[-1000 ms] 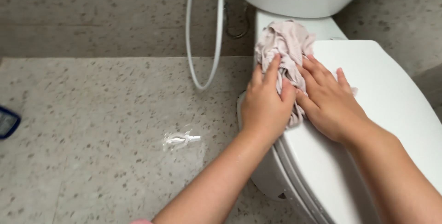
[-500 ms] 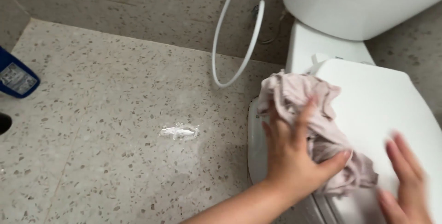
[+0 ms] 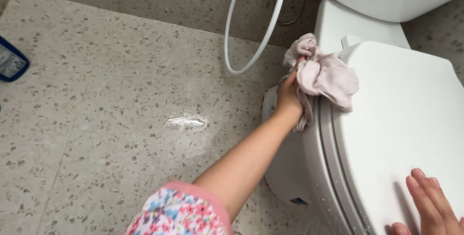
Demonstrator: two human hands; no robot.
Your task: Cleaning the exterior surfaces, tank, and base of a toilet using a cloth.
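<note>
Here, the left hand [image 3: 289, 96] grips a crumpled pale pink cloth [image 3: 323, 76], fingers closed on it, pressing it against the rear left edge of the white toilet lid [image 3: 401, 119]. The right hand [image 3: 430, 206] rests flat on the lid's front, fingers together and extended.

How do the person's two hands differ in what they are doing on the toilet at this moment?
The left hand grips a crumpled pale pink cloth against the side of the toilet's rear edge; the right hand holds nothing. The left is curled; the right lies flat, fingers spread, on the closed lid. Both touch the toilet.
</note>
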